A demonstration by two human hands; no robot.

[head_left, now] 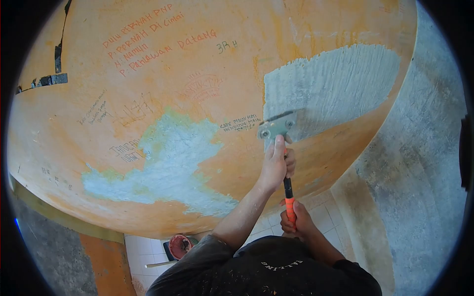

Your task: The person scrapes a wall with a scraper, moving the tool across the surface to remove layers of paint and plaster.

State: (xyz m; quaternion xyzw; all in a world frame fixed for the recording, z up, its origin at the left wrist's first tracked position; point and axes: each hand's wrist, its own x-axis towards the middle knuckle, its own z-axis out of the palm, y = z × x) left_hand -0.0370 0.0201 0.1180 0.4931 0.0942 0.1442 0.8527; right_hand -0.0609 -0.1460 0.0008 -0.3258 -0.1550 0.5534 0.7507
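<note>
Both of my hands grip a wall scraper [278, 126] with a wide greenish head and a black and orange handle. My left hand [278, 165] is wrapped round the handle just below the head, one finger stretched up onto it. Lower down, my right hand [297, 219] closes on the orange grip. The scraper's blade lies against the orange painted wall [207, 64], at the lower left part of a pale grey bare patch [335, 89]. Paint with ragged edges borders that patch.
A second, bluish-white patch [173, 153] spreads across the wall to the left, among handwritten scribbles. On the white tiled floor [143, 246] stands a reddish bucket [180, 245] near the wall's foot. A grey wall [419, 148] rises on the right.
</note>
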